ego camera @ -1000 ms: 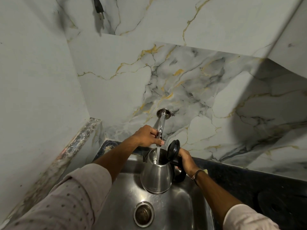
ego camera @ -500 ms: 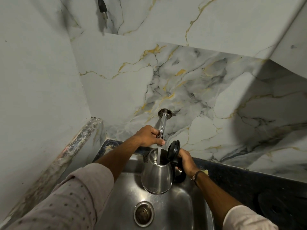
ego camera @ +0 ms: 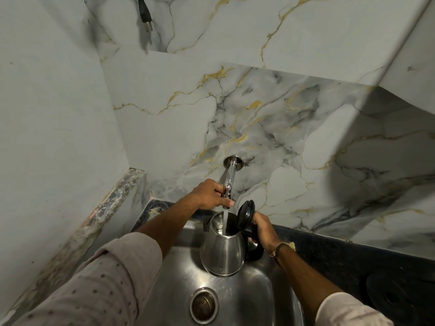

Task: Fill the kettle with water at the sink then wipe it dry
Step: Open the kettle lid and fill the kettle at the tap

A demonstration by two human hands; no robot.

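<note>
A steel kettle (ego camera: 222,251) with its black lid (ego camera: 246,212) flipped up is held over the steel sink (ego camera: 249,300). My right hand (ego camera: 262,229) grips the kettle's black handle. A chrome tap (ego camera: 230,175) sticks out of the marble wall above it. My left hand (ego camera: 209,195) is closed around the tap's end. A thin stream of water (ego camera: 225,222) runs from the tap into the kettle's open mouth.
The sink drain (ego camera: 204,305) lies below the kettle. A dark counter (ego camera: 353,257) runs to the right, with a round black base (ego camera: 397,300) at its near right. A black plug (ego camera: 144,10) hangs on the wall above. A stone ledge (ego camera: 110,208) borders the left.
The view has shifted slightly. Both hands, the kettle and the running water stay as they were.
</note>
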